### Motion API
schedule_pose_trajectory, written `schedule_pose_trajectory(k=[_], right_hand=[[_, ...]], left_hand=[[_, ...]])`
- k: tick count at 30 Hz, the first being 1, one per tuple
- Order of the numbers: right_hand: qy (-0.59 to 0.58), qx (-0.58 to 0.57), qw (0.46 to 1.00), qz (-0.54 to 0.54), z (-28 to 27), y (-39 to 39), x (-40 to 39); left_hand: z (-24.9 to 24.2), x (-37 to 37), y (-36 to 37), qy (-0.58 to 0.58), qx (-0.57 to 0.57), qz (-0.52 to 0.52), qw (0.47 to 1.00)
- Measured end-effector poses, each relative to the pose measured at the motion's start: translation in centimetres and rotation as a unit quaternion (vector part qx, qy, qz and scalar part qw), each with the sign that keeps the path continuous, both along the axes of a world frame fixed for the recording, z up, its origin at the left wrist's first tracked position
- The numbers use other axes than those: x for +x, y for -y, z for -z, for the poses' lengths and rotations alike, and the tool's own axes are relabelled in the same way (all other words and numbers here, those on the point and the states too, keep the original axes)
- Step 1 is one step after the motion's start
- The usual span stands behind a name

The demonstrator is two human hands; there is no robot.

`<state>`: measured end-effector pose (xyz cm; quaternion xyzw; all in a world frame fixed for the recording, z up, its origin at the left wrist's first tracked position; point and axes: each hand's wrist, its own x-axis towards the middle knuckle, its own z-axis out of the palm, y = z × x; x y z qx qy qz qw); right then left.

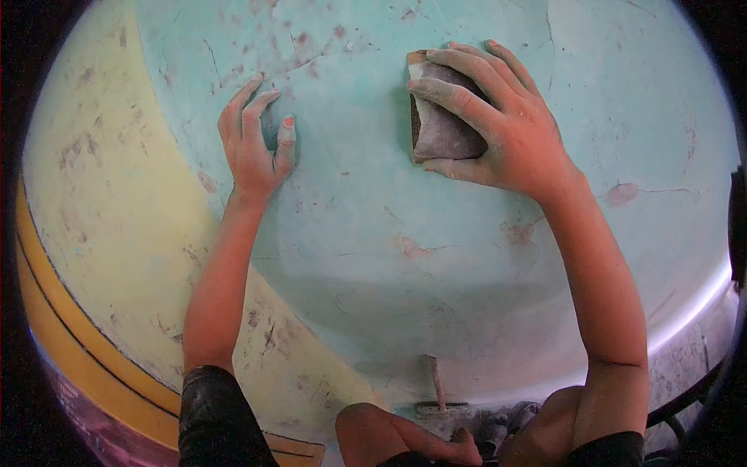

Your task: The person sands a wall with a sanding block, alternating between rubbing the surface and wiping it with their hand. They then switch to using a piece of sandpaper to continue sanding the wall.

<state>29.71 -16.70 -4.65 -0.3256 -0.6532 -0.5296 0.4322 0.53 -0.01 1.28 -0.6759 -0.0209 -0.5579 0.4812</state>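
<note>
My right hand (517, 128) is wrapped around a sanding block (449, 138) with grey sandpaper folded over it. The block lies against a light turquoise wall (350, 202), and its brown edge shows on the left side. My left hand (257, 140) is at the wall further left, fingers apart and slightly bent, with nothing in it. Pale dust coats the fingers of both hands. Cracks and reddish-brown worn patches mark the painted surface around them.
A pale yellow band (101, 171) curves down the left side of the wall, with an orange ledge (93, 342) beyond it. Below, near my bent knees, lies a dusty flat tool (437, 385) with an upright handle. A dark curved bar (685, 397) stands at lower right.
</note>
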Motion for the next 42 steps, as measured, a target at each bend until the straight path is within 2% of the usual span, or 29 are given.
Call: schedule_pose_trajectory(k=[42], right_hand=[[0.002, -0.004, 1.000, 0.007, 0.29, -0.04, -0.05]], left_hand=[[0.30, -0.09, -0.06, 0.003, -0.018, -0.013, 1.000]])
